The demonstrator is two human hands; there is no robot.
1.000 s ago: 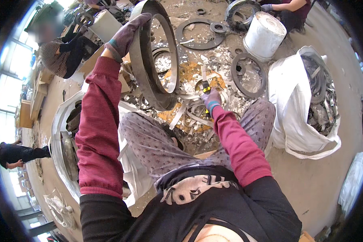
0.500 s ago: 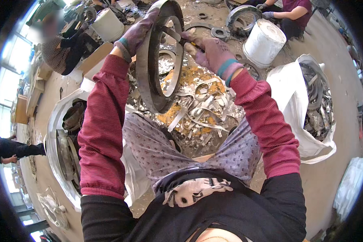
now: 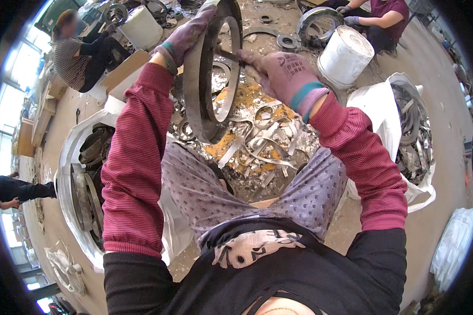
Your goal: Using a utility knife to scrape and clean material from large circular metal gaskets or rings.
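My left hand [image 3: 188,41], in a purple-grey glove, grips the upper rim of a large dark metal ring [image 3: 197,107], holding it upright and slightly tilted above the scrap. My gloved right hand [image 3: 285,72] is closed around the handle of a knife [image 3: 227,54]. Its flat blade reaches into the ring's opening near the inner edge; whether it touches is unclear. Most of the handle is hidden by my fingers. Below the ring, pale curled strips [image 3: 268,144] and flakes lie in a heap between my knees.
A white sack [image 3: 71,173] of rings stands at my left, another white sack [image 3: 370,107] of metal scrap at my right. A white bucket [image 3: 347,55] stands ahead right, near a seated person handling a ring [image 3: 318,26]. Another person [image 3: 71,55] sits ahead left.
My right hand and forearm have shifted right and slightly down, turning the back of the glove into view. The ring has moved slightly right, still in my left hand.
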